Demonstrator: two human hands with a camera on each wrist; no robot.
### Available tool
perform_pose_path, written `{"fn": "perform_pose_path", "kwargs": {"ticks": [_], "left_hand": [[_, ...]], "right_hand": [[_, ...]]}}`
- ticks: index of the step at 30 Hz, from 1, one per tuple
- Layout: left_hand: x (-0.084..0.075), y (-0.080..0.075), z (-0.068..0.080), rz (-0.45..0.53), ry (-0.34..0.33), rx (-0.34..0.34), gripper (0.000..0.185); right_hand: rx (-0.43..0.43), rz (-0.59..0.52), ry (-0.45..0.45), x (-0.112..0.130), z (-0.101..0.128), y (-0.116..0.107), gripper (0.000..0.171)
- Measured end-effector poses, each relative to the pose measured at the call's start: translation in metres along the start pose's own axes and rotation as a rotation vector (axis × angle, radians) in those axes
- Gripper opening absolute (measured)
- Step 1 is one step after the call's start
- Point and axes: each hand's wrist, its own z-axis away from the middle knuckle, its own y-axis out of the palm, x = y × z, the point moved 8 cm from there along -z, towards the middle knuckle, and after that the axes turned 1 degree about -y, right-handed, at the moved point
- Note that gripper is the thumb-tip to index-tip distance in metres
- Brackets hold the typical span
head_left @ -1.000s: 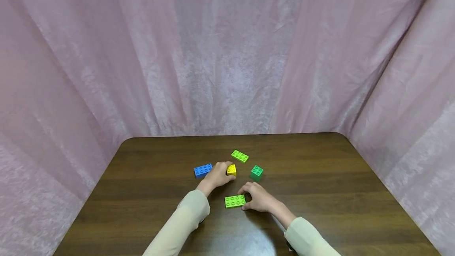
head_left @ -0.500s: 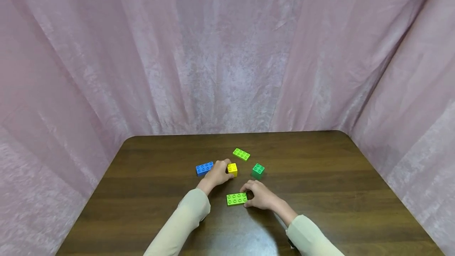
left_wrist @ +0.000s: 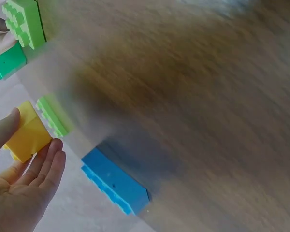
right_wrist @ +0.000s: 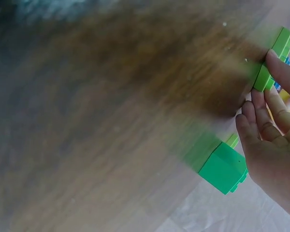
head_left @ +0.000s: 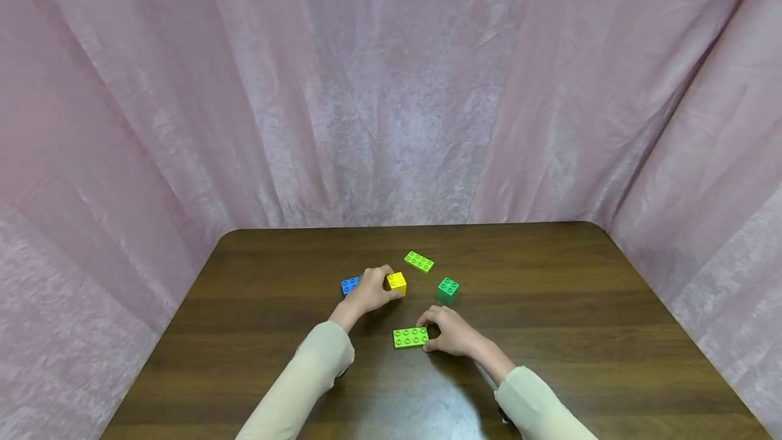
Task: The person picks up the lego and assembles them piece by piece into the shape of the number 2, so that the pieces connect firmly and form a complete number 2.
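Note:
In the head view my left hand [head_left: 369, 289] pinches a square yellow toy brick [head_left: 396, 282] between thumb and fingers. The left wrist view shows the yellow brick [left_wrist: 30, 131] raised off the table. Partly behind that hand lies a blue brick [head_left: 351, 284] with studs on top. My right hand [head_left: 453, 331] holds the right end of a low lime-green brick [head_left: 410, 338], its thumb on the near side and fingers on the far side. That lime brick [right_wrist: 282, 42] lies flat on the table, stud side up. A square green brick [head_left: 448, 290] stands just beyond the right hand.
A second lime-green brick [head_left: 419, 261] lies farther back, angled on the dark wooden table [head_left: 550, 277]. Pink curtains [head_left: 391, 87] hang behind the table's far edge and along both sides.
My left hand has lifted the yellow brick and moved slightly left, covering more of the blue brick. The right hand keeps its hold on the lime-green brick. The view has shifted slightly.

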Motion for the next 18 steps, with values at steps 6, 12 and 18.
{"fn": "perform_pose_path", "kwargs": {"ticks": [6,12,18], "left_hand": [[-0.005,-0.009,0.010,0.047,0.030,0.000,0.034],[-0.026,-0.018,0.016,0.098,0.088,0.005,0.030],[-0.040,-0.030,0.022,0.113,0.107,0.001,0.030]], "right_hand": [[-0.003,0.005,-0.003,-0.001,0.001,0.002,0.031],[0.002,-0.012,-0.010,0.000,0.001,-0.001,0.032],[-0.011,-0.011,-0.024,0.002,0.000,-0.002,0.032]]}}
